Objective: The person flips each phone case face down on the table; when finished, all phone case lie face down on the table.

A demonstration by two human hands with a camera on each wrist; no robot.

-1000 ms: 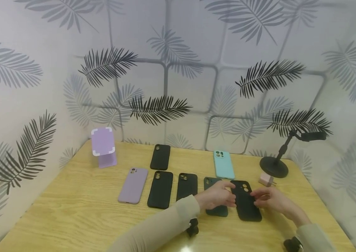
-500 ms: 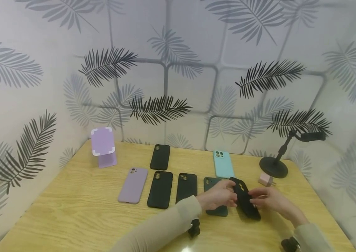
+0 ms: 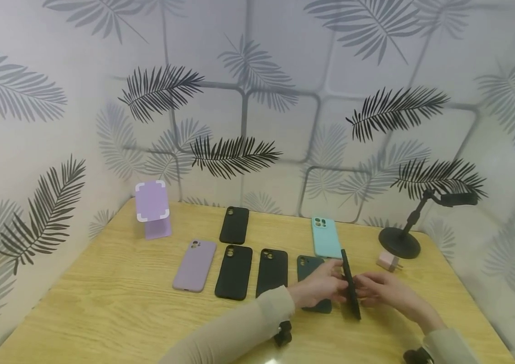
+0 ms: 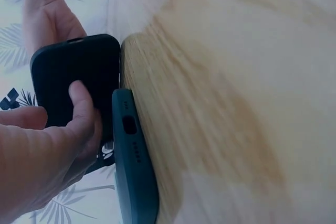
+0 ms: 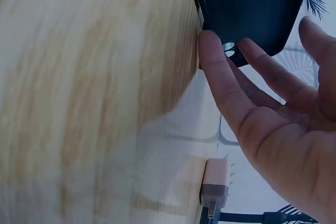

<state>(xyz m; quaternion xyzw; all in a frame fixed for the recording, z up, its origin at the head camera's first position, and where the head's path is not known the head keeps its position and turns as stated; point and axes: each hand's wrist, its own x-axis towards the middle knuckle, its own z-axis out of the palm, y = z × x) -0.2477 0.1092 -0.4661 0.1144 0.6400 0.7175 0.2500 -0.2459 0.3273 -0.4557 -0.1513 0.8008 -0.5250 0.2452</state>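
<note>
A black phone case [image 3: 353,296] stands on its long edge between my two hands. My left hand [image 3: 318,288] touches its back face with extended fingers, which the left wrist view shows lying across the dark case [image 4: 94,53]. On the other side, my right hand [image 3: 385,293] has its fingertips against the hollow inside, close to the camera cutouts; the right wrist view shows the thumb apart from the case [image 5: 252,9]. A dark green phone case [image 3: 307,270] lies flat under my left hand, partly hidden by it.
Two black cases [image 3: 233,273] [image 3: 273,270] and a lilac case [image 3: 195,265] continue the row leftward. Behind lie another black case [image 3: 234,225] and a turquoise case [image 3: 327,237]. A pink charger plug [image 3: 388,261], a black stand [image 3: 400,242] and a lilac stand [image 3: 152,202] are around them.
The black case has turned from lying flat to standing on its long edge, its right side swinging down and leftward. Both hands have shifted slightly with it. The head view has shifted a little.
</note>
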